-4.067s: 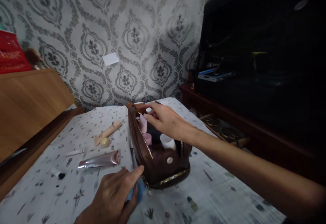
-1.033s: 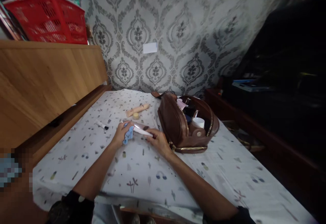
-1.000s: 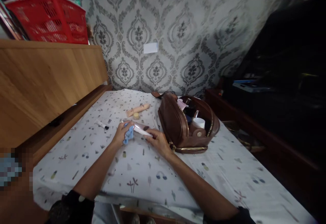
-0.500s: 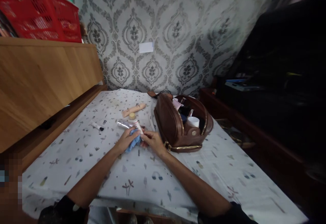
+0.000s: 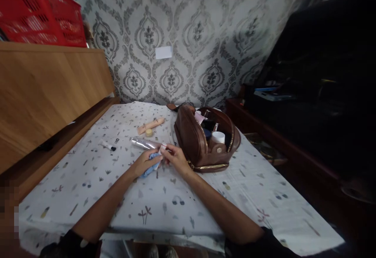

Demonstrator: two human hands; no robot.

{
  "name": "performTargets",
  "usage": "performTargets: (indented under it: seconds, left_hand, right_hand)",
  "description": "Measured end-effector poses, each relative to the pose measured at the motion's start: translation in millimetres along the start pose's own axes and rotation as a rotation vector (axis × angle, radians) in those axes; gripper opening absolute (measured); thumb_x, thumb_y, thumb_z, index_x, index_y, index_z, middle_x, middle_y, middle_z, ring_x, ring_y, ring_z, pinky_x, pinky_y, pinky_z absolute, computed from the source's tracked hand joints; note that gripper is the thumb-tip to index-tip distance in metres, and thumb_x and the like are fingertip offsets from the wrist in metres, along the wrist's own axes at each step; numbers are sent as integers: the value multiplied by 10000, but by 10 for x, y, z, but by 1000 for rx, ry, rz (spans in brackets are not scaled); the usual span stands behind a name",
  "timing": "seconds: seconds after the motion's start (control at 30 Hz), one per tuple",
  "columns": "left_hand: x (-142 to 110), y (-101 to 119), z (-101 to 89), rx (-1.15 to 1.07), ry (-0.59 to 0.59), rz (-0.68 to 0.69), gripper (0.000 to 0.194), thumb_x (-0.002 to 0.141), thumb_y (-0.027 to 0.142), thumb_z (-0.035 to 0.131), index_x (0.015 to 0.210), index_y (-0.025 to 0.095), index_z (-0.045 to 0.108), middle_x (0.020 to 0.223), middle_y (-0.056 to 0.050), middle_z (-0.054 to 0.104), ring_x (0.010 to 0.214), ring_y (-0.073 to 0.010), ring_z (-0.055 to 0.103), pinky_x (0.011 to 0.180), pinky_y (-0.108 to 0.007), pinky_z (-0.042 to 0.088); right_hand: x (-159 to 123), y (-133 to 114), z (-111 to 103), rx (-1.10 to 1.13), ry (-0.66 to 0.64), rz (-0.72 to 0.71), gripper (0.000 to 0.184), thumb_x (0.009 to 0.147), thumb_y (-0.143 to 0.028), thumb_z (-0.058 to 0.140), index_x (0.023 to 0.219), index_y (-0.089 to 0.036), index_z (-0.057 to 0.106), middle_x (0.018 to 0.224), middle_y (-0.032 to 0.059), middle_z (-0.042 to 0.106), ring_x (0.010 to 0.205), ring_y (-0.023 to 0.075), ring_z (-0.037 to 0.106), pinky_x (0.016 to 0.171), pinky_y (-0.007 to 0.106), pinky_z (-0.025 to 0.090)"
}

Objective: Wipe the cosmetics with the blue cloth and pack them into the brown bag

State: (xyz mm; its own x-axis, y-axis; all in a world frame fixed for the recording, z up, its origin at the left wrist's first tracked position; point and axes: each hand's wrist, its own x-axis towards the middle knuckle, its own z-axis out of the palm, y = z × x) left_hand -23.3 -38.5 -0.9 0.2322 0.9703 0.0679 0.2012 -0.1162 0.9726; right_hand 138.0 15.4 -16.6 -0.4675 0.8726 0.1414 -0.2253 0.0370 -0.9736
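Note:
My left hand (image 5: 143,163) is closed on a crumpled blue cloth (image 5: 150,169), pressed against a slim white tube (image 5: 162,147). My right hand (image 5: 175,159) pinches that tube from the other side, and fingers and cloth cover most of it. Just behind the hands lies a shiny silver-pink tube (image 5: 143,143), its right end partly hidden. Farther back are a small round yellow-lidded pot (image 5: 149,132) and a peach tube (image 5: 151,125). Right of my hands stands an unzipped brown toiletry bag (image 5: 192,140), with a white jar (image 5: 218,137) and a pink tube (image 5: 199,117) inside.
A small white tube with a black cap (image 5: 107,145) lies at left on the patterned tablecloth (image 5: 123,211). A wooden cabinet (image 5: 53,93) with a red basket (image 5: 44,15) on top borders the left. A dark screen (image 5: 317,66) stands at right, above an open drawer (image 5: 267,148).
Earlier my right hand was inside the bag. Since then both hands came to the white tube, which has turned from lying sideways to steeper, with the cloth now around it. The view shifted slightly.

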Motion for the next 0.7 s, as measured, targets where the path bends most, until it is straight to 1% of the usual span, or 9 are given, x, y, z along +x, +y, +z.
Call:
performTargets:
  seconds: [0.07, 0.17, 0.27, 0.33, 0.4, 0.47, 0.53, 0.6, 0.7]
  left_hand:
    - [8, 23, -17, 20, 8, -7, 397, 822, 507, 672, 950, 131, 678, 796, -35, 678, 714, -144, 602, 679, -229, 466]
    - [19, 30, -59, 19, -6, -1, 417, 787, 442, 727, 1078, 146, 693, 997, -50, 713, 899, -178, 627, 838, -251, 465]
    - [20, 7, -80, -44, -8, -37, 510, 744, 428, 767, 1168, 158, 683, 1044, -52, 719, 926, -191, 637, 859, -264, 466]
    - [20, -20, -78, -106, 33, -72, 548, 716, 449, 786, 1167, 153, 687, 991, -59, 730, 880, -187, 647, 812, -260, 481]
    - [23, -48, -66, -169, 92, -105, 570, 699, 492, 791, 1134, 137, 695, 888, -66, 733, 786, -169, 648, 733, -251, 494]
    - [29, -67, -49, -215, 140, -125, 568, 693, 546, 778, 1060, 119, 702, 764, -64, 716, 650, -141, 620, 611, -232, 482]
    - [34, -67, -35, -235, 180, -128, 553, 683, 588, 767, 957, 113, 700, 668, -56, 692, 533, -116, 571, 499, -211, 438]
    - [32, -49, -28, -234, 221, -132, 542, 669, 620, 761, 858, 117, 687, 591, -45, 663, 459, -103, 529, 428, -198, 392]
    - [22, -7, -25, -236, 291, -149, 549, 640, 654, 762, 766, 127, 673, 518, -24, 622, 410, -93, 493, 384, -188, 367]
  right_hand:
    - [7, -19, -3, 69, 16, 5, 444, 647, -542, 797, 847, -157, 705, 610, -31, 593, 456, 77, 468, 435, 210, 373]
    - [16, -52, -15, 196, 41, 6, 418, 634, -506, 828, 825, -156, 704, 628, -18, 617, 523, 87, 519, 479, 203, 394]
    - [22, -74, -25, 271, 67, 15, 412, 627, -483, 844, 831, -155, 702, 650, -21, 620, 543, 75, 523, 498, 190, 395]
    - [24, -80, -28, 285, 73, 22, 418, 618, -483, 850, 816, -150, 691, 659, -21, 619, 544, 72, 524, 496, 186, 391]
    - [21, -82, -27, 275, 81, 15, 435, 611, -481, 853, 832, -149, 678, 681, -16, 623, 551, 77, 539, 486, 185, 388]
    - [16, -86, -23, 247, 95, -4, 478, 610, -477, 852, 918, -164, 664, 714, -16, 629, 560, 88, 558, 470, 186, 387]
    - [10, -98, -17, 203, 94, -34, 543, 617, -491, 842, 1021, -192, 636, 724, -23, 625, 560, 100, 565, 453, 189, 391]
    - [1, -117, -8, 146, 58, -72, 565, 637, -527, 819, 1057, -207, 616, 712, -28, 611, 556, 110, 563, 439, 195, 399]
    - [-43, -178, 4, 58, 3, -151, 512, 718, -580, 741, 1037, -194, 632, 700, -16, 591, 581, 125, 571, 456, 210, 429]
